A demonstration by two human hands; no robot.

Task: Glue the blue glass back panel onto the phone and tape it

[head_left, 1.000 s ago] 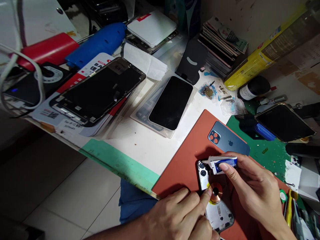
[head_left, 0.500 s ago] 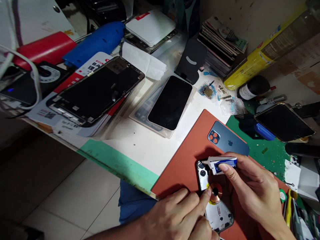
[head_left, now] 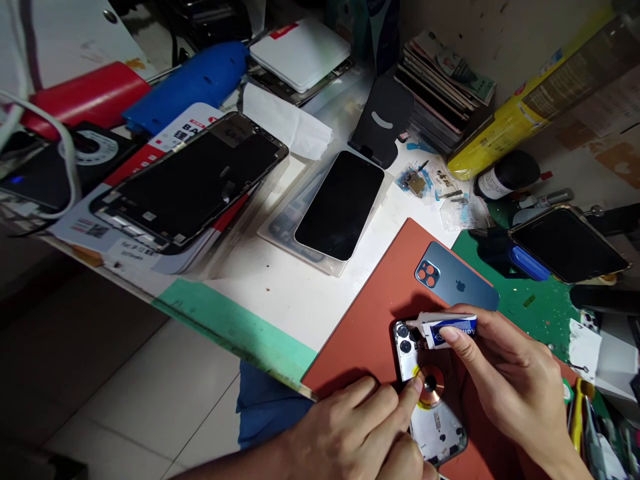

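An opened phone body [head_left: 438,427] with a copper coil lies on the brown-red mat [head_left: 380,300]. Between thumb and fingers of my right hand [head_left: 515,373] is a blue and white glue tube [head_left: 451,331], its nozzle at the phone's upper edge near the camera lenses. My left hand [head_left: 365,427] rests at the phone's left side, its index fingertip by the coil; the other fingers are curled, and some lie hidden beneath the hand. Above the tube, a blue phone back cover [head_left: 457,277] lies flat on the mat.
A white-edged phone [head_left: 341,205] lies on a clear case. Left of it is a larger black screen panel [head_left: 195,183]. A phone on a stand [head_left: 569,243], a yellow can [head_left: 505,137] and a black bottle [head_left: 507,175] are at the right. Tools fill the lower right corner.
The glue tube has shifted very slightly to the right in my right hand. My left hand and the opened phone look unchanged.
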